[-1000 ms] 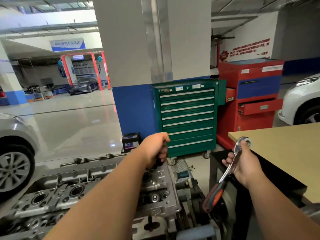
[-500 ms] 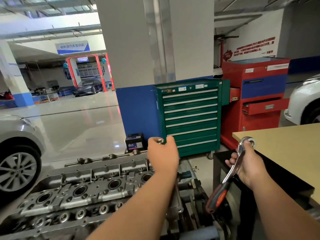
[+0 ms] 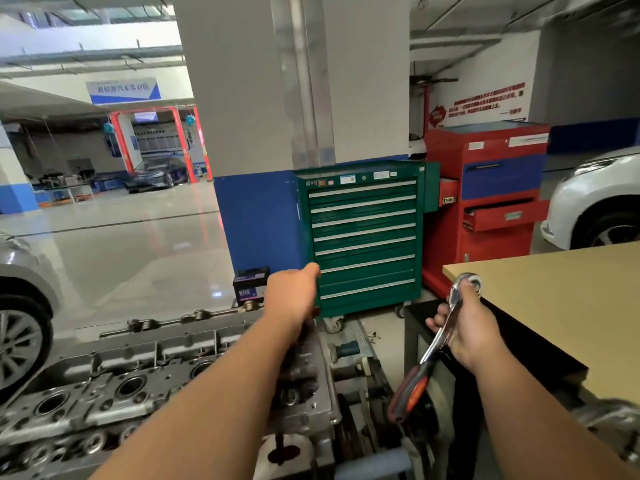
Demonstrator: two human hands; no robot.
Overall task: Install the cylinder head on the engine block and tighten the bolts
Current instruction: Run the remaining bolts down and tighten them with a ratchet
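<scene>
- The cylinder head (image 3: 138, 386) lies at 7 o'clock in the view, seated on the engine with its round wells facing up. The block beneath it is hidden.
- The left hand (image 3: 292, 296), at 6 o'clock just below centre, hangs over the head's far end with its fingers curled downward. Its back hides what the grip closes on, so I cannot tell.
- The right hand (image 3: 464, 327), at 4 o'clock, grips the ratchet (image 3: 431, 351) round its chrome shank. The drive end points up beside the counter (image 3: 554, 306) edge, and the red-and-black handle hangs toward 7 o'clock.
- The ratchet touches no bolt, so tightening looks not yet begun here.
- The head is likely heavy, rigid cast metal. If it needs shifting, both hands belong on its outer walls at opposite ends, never on thin brackets.
- The ratchet is stiff steel and its bare shank is probably slippery. Holding the rubber handle should give firmer purchase and more leverage.
</scene>
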